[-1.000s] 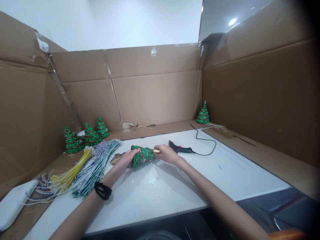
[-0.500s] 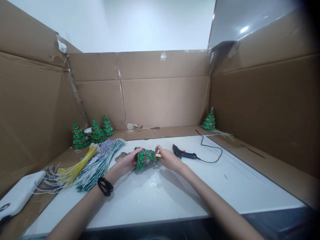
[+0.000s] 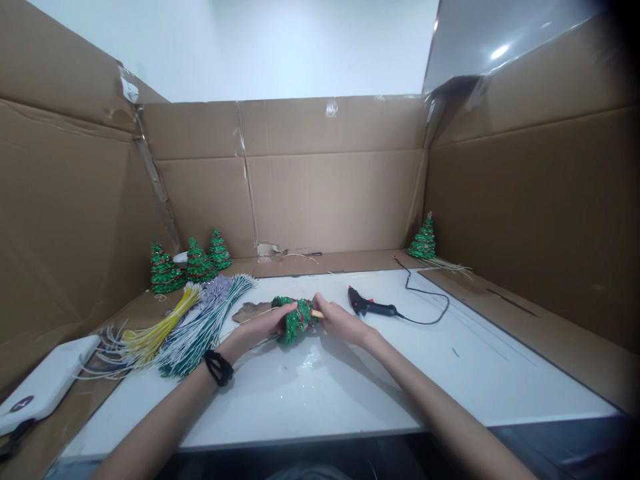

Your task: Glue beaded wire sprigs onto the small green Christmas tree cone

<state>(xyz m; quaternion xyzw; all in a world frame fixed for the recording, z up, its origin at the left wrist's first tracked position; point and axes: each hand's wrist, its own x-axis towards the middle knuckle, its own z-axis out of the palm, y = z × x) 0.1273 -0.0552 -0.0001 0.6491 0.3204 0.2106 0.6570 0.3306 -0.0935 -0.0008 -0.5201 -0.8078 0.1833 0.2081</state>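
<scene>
Near the middle of the white board (image 3: 320, 400), a small green Christmas tree (image 3: 299, 323) with red trim lies on its side between my hands. My left hand (image 3: 267, 323) is closed around its left part. At the tree's right end my right hand (image 3: 337, 320) pinches a light wooden stick (image 3: 317, 313), whose tip is hidden by the fingers. Behind my left wrist, a flat brown piece (image 3: 250, 311) rests on the board. A black glue gun (image 3: 373, 307) lies to the right of my right hand, its cord trailing off to the right.
Bundles of yellow (image 3: 170, 323) and green-and-white wire ties (image 3: 210, 333) lie at left beside a white flat device (image 3: 47, 380). Several finished-looking trees (image 3: 200, 260) stand back left, and another tree (image 3: 423, 239) stands back right. Cardboard walls (image 3: 330, 200) surround the board.
The tree has turned in my hands, and its base is now angled differently. My left fingers have shifted over its side, while my right hand keeps its pinch on the stick.
</scene>
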